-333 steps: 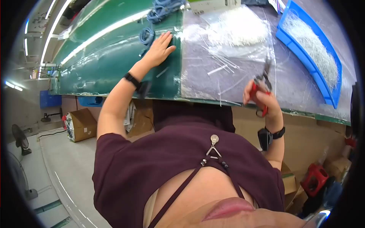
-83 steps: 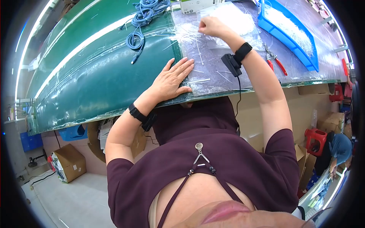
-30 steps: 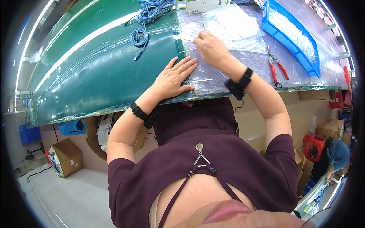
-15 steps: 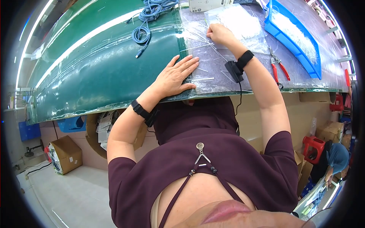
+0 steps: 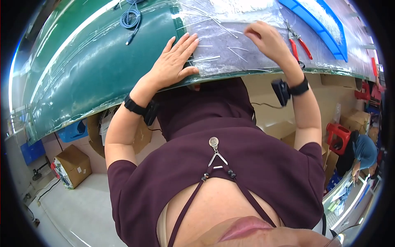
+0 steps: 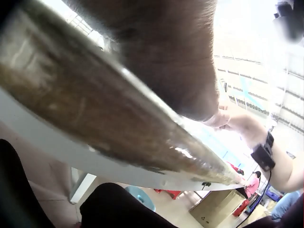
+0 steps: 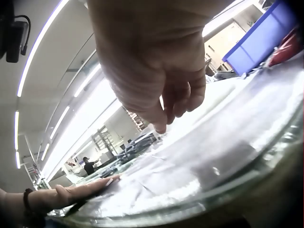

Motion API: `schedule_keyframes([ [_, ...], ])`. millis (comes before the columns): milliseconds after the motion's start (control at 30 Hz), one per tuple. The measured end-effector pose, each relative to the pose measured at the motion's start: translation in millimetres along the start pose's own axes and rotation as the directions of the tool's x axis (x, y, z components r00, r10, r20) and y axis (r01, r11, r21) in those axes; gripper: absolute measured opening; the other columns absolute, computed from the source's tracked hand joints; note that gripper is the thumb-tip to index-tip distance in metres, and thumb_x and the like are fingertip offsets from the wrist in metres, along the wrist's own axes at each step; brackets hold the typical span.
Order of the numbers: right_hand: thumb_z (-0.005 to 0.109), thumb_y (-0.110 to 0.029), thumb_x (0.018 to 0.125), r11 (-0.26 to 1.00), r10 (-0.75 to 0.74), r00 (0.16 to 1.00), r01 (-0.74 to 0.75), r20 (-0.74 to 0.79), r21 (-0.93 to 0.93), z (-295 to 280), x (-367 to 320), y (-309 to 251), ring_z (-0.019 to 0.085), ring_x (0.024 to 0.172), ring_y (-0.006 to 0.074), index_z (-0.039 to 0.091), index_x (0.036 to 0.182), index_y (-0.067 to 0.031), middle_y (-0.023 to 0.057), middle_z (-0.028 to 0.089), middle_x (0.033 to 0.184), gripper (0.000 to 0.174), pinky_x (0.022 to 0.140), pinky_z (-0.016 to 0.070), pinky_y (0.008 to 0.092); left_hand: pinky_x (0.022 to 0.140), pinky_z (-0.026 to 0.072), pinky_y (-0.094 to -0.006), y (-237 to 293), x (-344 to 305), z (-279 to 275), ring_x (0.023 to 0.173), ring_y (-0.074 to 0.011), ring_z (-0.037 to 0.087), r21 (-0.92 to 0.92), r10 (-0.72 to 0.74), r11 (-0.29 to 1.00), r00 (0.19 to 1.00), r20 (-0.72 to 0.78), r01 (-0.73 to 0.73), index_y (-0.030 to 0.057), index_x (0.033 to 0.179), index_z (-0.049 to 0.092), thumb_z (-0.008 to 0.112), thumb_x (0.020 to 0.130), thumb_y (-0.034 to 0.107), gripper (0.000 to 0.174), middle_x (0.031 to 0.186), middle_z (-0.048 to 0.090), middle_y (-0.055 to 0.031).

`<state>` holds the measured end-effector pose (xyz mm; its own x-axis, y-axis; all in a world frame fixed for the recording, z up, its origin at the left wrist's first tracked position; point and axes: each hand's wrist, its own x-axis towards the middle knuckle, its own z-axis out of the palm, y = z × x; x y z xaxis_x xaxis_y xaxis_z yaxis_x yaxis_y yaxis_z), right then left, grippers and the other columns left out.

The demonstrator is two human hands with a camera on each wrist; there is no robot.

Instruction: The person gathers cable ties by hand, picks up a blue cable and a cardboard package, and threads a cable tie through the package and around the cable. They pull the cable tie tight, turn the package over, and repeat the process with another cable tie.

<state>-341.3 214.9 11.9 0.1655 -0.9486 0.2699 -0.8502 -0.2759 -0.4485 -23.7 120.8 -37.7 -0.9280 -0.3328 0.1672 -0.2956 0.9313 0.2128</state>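
In the head view my left hand [image 5: 175,59] lies flat, fingers spread, across the seam between the green mat [image 5: 107,66] and the clear-covered grey surface [image 5: 226,61]. Thin white strips [image 5: 205,58] lie just to its right. My right hand [image 5: 269,41] hovers above the grey surface, its fingers loosely curled, with nothing visible in them. Right of it rest red-handled cutters [image 5: 303,48], untouched. In the right wrist view a gap shows between the curled fingers of that hand [image 7: 175,85]. The left wrist view shows the left hand [image 6: 166,61] dark and close.
A blue tray [image 5: 336,47] of white strips stands at the upper right, beyond the cutters. Blue coiled cable [image 5: 131,18] lies on the green mat. A clear bag [image 5: 247,10] of white material is at the top. The table's edge [image 5: 230,75] runs before my body.
The red-handled cutters, earlier in my right hand, now lie on the table. That hand has come back from the strips toward the cutters. My left hand keeps flat; the head view has shifted.
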Motion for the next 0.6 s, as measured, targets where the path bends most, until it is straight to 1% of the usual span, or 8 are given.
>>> schedule_keyframes([
  [67, 0.061, -0.019, 0.09, 0.974, 0.155, 0.987, -0.159, -0.041, -0.16, 5, -40, 5, 0.061, 0.094, 0.0281, 0.063, 0.107, -0.003, 0.0152, 0.063, 0.106, 0.023, 0.08, 0.0481, 0.0322, 0.118, 0.0121, -0.0444, 12, -3, 3, 0.145, -0.024, 0.021, 0.028, -0.019, 0.999, 1.0, -0.003, 0.02, 0.0058, 0.146, 0.033, 0.047, 0.091, 0.058, 0.078, 0.155, 0.028, -0.0094],
  [100, 0.061, -0.019, 0.09, 0.974, 0.156, 0.987, -0.161, -0.043, -0.157, 13, -52, 0, 0.061, 0.094, 0.0281, 0.063, 0.107, -0.003, 0.0152, 0.063, 0.106, 0.023, 0.08, 0.0481, 0.0322, 0.118, 0.012, -0.0448, 19, -4, 5, 0.145, -0.0247, 0.021, 0.06, -0.042, 0.997, 0.999, -0.012, 0.043, 0.0055, 0.146, 0.034, 0.047, 0.091, 0.059, 0.078, 0.154, 0.028, -0.0102],
  [200, 0.058, -0.014, 0.092, 0.914, -0.05, 0.974, -0.045, -0.222, -0.404, 41, -74, -18, 0.056, 0.113, 0.033, 0.055, 0.125, -0.0027, 0.0187, 0.056, 0.124, 0.036, 0.093, 0.0463, 0.0348, 0.117, 0.0123, -0.0463, 32, 6, 14, 0.145, -0.0261, 0.021, 0.104, -0.077, 0.991, 0.996, -0.04, 0.081, 0.0051, 0.145, 0.036, 0.046, 0.091, 0.06, 0.078, 0.154, 0.029, -0.0118],
  [367, 0.055, -0.014, 0.094, 0.915, 0.054, 0.974, -0.137, -0.222, -0.379, 67, -71, -59, 0.049, 0.123, 0.0379, 0.045, 0.136, -0.0016, 0.0203, 0.047, 0.136, 0.045, 0.101, 0.0424, 0.0379, 0.116, 0.0146, -0.0505, 59, 39, 33, 0.143, -0.0295, 0.024, 0.105, -0.115, 0.986, 0.986, -0.121, 0.128, 0.0042, 0.143, 0.039, 0.046, 0.091, 0.059, 0.076, 0.151, 0.033, -0.0141],
  [433, 0.055, -0.014, 0.094, 0.999, 0.03, 0.95, -0.043, -0.312, -0.033, 71, -65, -55, 0.049, 0.124, 0.0376, 0.045, 0.136, -0.0016, 0.0203, 0.046, 0.137, 0.045, 0.101, 0.0427, 0.0381, 0.115, 0.0153, -0.0514, 69, 53, 40, 0.143, -0.0305, 0.024, 0.095, -0.12, 0.987, 0.984, -0.133, 0.133, 0.004, 0.142, 0.04, 0.046, 0.091, 0.059, 0.075, 0.151, 0.033, -0.0145],
  [467, 0.054, -0.014, 0.094, 0.99, 0.033, 0.933, 0.018, -0.358, 0.138, 72, -62, -53, 0.049, 0.124, 0.0375, 0.045, 0.136, -0.0016, 0.0204, 0.046, 0.138, 0.045, 0.1, 0.0429, 0.0381, 0.115, 0.0155, -0.0505, 75, 61, 43, 0.143, -0.0308, 0.024, 0.072, -0.115, 0.989, 0.982, -0.15, 0.127, 0.0039, 0.142, 0.04, 0.048, 0.091, 0.057, 0.074, 0.151, 0.033, -0.0146],
  [500, 0.054, -0.014, 0.094, 0.99, 0.041, 0.933, 0.011, -0.359, 0.141, 74, -61, -50, 0.049, 0.124, 0.0375, 0.045, 0.136, -0.0016, 0.0204, 0.046, 0.138, 0.045, 0.1, 0.0429, 0.0381, 0.115, 0.0157, -0.0496, 79, 68, 46, 0.143, -0.031, 0.024, 0.047, -0.111, 0.992, 0.98, -0.165, 0.12, 0.0039, 0.142, 0.04, 0.049, 0.091, 0.054, 0.072, 0.151, 0.033, -0.0148],
  [600, 0.054, -0.01, 0.094, 0.987, 0.042, 0.907, -0.102, -0.419, -0.121, 74, -56, -38, 0.054, 0.119, 0.0322, 0.05, 0.13, 0.0011, 0.0184, 0.054, 0.131, 0.038, 0.098, 0.0445, 0.0381, 0.114, 0.0188, -0.0495, 79, 77, 52, 0.14, -0.0315, 0.029, 0.005, -0.087, 0.996, 0.976, -0.2, 0.089, 0.0032, 0.14, 0.043, 0.051, 0.092, 0.051, 0.068, 0.149, 0.037, -0.0156],
])
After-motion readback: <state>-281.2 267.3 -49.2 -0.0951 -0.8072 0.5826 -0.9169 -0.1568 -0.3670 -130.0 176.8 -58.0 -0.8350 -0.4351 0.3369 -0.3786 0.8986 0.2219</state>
